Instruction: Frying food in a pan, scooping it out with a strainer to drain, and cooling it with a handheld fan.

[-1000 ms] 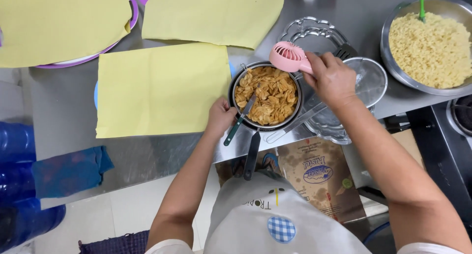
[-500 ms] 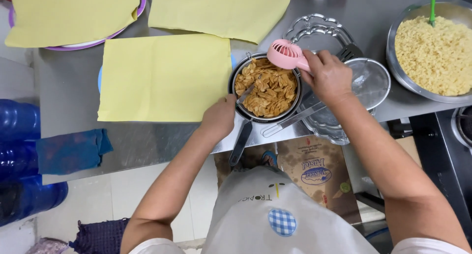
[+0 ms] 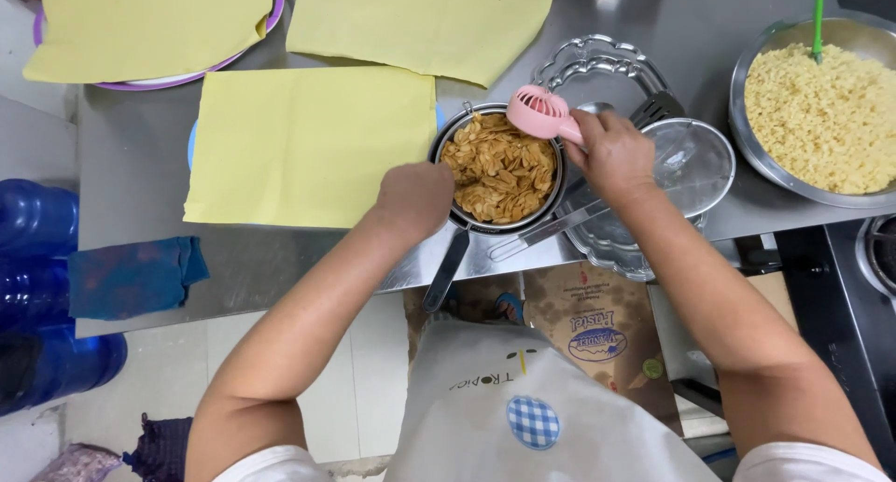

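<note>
Head view: a person works over a steel counter [image 3: 280,258]
Left hand [image 3: 413,199]: fist curled at the near-left rim of the strainer [image 3: 500,167]; what the fingers hold is hidden, cannot tell
Right hand [image 3: 615,153]: fingers wrapped around the handle of a pink fan [image 3: 541,113], holding it just over the strainer's far-right rim
Strainer: round, full of golden fried chips [image 3: 499,169], on the counter's near edge; its dark handle runs down-left toward the person, past the edge
Fan axis: long axis lies left to right, round head left over the chips, handle right in the fist
Progress: chips look fried and drained and sit under the fan; three yellow sheets [image 3: 308,141] lie bare, so spreading seems left to do
Nearby: bowl of pale noodles [image 3: 821,118] far right, mesh skimmer [image 3: 686,160] on a tray, blue cloth [image 3: 131,275] at left
</note>
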